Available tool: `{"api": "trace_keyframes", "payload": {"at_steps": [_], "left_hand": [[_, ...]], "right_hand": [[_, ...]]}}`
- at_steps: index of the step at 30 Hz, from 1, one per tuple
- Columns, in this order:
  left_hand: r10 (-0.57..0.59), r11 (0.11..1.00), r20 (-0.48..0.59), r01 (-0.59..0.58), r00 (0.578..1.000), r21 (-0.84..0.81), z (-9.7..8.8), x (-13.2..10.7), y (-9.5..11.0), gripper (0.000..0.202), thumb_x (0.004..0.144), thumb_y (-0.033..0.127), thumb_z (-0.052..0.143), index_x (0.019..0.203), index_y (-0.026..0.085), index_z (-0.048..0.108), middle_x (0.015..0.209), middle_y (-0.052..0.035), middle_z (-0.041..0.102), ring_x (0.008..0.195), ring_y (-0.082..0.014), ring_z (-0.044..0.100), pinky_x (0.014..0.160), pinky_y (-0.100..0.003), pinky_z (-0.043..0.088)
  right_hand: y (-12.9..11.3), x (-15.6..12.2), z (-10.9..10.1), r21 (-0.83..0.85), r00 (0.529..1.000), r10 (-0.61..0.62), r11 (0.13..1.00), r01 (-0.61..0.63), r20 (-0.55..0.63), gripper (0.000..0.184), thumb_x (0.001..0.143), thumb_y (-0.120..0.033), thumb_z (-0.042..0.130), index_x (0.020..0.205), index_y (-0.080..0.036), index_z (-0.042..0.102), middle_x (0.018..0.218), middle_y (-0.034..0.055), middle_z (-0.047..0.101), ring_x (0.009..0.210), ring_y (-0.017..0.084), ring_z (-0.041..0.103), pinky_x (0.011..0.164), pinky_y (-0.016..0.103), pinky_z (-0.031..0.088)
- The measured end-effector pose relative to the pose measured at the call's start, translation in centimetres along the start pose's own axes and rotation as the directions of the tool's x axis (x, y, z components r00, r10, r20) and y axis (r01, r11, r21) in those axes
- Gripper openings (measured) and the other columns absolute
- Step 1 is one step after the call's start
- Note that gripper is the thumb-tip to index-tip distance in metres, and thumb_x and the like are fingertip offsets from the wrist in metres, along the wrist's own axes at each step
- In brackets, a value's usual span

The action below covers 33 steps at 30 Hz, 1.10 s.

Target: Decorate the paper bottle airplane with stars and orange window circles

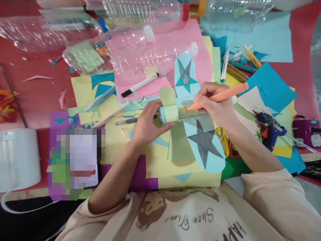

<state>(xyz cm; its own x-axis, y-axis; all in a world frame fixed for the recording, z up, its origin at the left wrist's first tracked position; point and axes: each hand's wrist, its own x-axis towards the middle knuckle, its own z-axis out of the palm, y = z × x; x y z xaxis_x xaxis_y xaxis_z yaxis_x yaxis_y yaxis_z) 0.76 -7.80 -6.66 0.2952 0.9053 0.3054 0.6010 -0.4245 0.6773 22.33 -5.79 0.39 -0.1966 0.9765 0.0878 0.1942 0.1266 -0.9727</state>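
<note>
A paper airplane model (187, 115) lies on coloured sheets in the middle, with light blue wings bearing dark stars and a pale green body. My left hand (147, 124) is closed on the green tail end of the model, holding it down. My right hand (217, 107) grips an orange marker (220, 95), its tip touching the green body beside a small orange circle (184, 110) drawn there.
Several clear plastic bottles (140, 40) lie at the back. Loose markers (139, 85) and pens are scattered left and behind. A blue glue gun (269, 129) and scissors (225, 144) lie to the right. A white tape roll (17, 159) stands at the left edge.
</note>
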Motion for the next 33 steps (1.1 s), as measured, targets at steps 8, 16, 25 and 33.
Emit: {"api": "trace_keyframes", "payload": {"at_steps": [8,16,25,33], "left_hand": [[-0.016,1.000,0.029,0.016,0.999,-0.006,-0.53,0.11,0.04,0.051,0.074,0.048,0.072,0.115,0.021,0.055,0.110,-0.0075,0.063,0.102,-0.0233,0.062,0.086,-0.034,0.054],[-0.036,0.999,0.047,0.036,0.998,-0.011,-0.57,0.15,0.17,0.051,0.072,0.045,0.073,0.113,0.022,0.056,0.110,-0.0074,0.063,0.103,-0.0234,0.061,0.087,-0.035,0.054],[0.006,0.999,0.017,-0.005,1.000,-0.031,-0.42,0.11,0.04,0.051,0.074,0.049,0.073,0.113,0.021,0.055,0.112,-0.0088,0.063,0.104,-0.0238,0.062,0.087,-0.035,0.054],[-0.003,0.999,0.021,0.004,1.000,-0.034,-0.44,0.14,0.11,0.050,0.074,0.048,0.072,0.113,0.022,0.055,0.111,-0.0086,0.063,0.105,-0.0244,0.062,0.088,-0.037,0.054]], "right_hand": [[0.46,-0.44,0.34,-0.105,0.999,-0.044,0.994,0.041,-0.030,0.033,0.087,-0.034,0.060,0.061,-0.021,0.044,0.056,-0.0038,0.051,0.052,0.008,0.047,0.048,0.024,0.037],[0.82,-0.36,0.44,-0.113,0.997,-0.073,0.991,0.072,-0.007,0.033,0.086,-0.029,0.059,0.060,-0.021,0.042,0.056,-0.0040,0.048,0.053,0.008,0.044,0.049,0.025,0.036],[0.62,-0.32,0.61,-0.155,0.997,-0.078,0.985,0.079,0.011,0.036,0.085,-0.031,0.060,0.057,-0.020,0.041,0.053,-0.0047,0.045,0.051,0.008,0.039,0.048,0.025,0.030],[0.59,-0.31,0.56,-0.159,0.992,-0.119,0.979,0.125,0.048,0.037,0.085,-0.034,0.062,0.057,-0.020,0.042,0.051,-0.0055,0.045,0.048,0.007,0.037,0.046,0.024,0.029]]}}
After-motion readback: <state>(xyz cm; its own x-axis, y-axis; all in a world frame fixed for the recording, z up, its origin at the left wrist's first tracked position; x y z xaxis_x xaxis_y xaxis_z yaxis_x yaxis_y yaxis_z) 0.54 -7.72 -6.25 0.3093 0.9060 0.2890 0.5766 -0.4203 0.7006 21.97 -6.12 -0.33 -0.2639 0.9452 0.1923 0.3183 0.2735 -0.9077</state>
